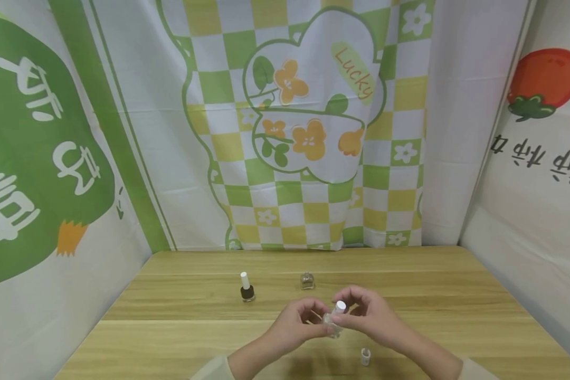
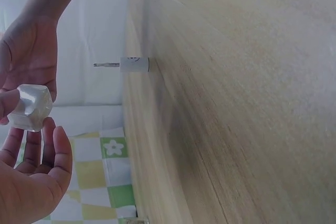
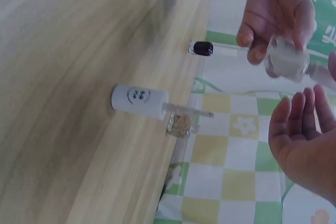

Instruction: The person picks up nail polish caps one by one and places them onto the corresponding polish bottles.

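In the head view my left hand (image 1: 300, 320) holds a clear nail polish bottle (image 1: 333, 328) between thumb and fingers. The bottle is tilted above the table. Its white cap (image 1: 340, 306) is pinched by my right hand (image 1: 369, 315), whose thumb lies along the cap's side. From the right wrist, whitish contents show in the bottle (image 3: 286, 62), and the other fingers of the right hand (image 3: 307, 140) extend below it. Under the hands, a separate white brush cap (image 1: 365, 357) stands on the table, its thin brush (image 3: 191, 110) pointing up.
Behind the hands on the wooden table (image 1: 190, 338) stands an uncapped small glass bottle (image 1: 307, 281) with glittery contents. Farther left is a dark nail polish bottle (image 1: 248, 293) with a white cap. Printed cloth curtains (image 1: 309, 211) hang around the table's back and sides.
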`<action>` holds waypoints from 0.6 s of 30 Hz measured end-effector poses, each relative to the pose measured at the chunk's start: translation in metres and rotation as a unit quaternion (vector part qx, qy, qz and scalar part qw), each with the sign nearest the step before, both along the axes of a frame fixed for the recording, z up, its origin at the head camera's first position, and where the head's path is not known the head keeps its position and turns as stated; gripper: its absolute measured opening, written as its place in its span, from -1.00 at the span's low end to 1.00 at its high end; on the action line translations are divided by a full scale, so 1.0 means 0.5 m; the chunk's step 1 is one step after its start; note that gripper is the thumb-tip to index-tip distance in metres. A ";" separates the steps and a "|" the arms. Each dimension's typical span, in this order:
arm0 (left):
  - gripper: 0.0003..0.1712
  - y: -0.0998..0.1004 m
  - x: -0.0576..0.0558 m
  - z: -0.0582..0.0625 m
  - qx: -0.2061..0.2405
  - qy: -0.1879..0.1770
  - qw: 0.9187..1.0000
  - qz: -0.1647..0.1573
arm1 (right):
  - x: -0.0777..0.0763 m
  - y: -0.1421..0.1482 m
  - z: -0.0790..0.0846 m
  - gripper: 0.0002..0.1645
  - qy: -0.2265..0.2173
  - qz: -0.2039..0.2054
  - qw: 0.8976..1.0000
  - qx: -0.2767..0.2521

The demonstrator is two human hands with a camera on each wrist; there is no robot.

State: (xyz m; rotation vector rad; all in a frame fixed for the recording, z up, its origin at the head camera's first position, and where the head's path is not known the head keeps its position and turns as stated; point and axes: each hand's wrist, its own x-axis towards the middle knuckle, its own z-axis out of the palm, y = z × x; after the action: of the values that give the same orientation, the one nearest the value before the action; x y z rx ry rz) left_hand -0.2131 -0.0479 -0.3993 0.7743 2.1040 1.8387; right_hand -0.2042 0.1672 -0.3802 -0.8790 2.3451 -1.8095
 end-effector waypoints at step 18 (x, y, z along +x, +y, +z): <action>-0.73 -0.002 0.001 -0.002 0.025 -0.012 0.999 -0.023 | -0.010 0.011 -0.001 -0.78 0.022 0.089 0.995 -0.031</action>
State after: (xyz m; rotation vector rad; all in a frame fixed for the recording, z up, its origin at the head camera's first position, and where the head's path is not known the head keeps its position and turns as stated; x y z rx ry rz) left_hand -0.2128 -0.0488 -0.4002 0.8028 2.0156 1.8732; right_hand -0.2094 0.1727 -0.3806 -1.1075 2.1654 -1.8162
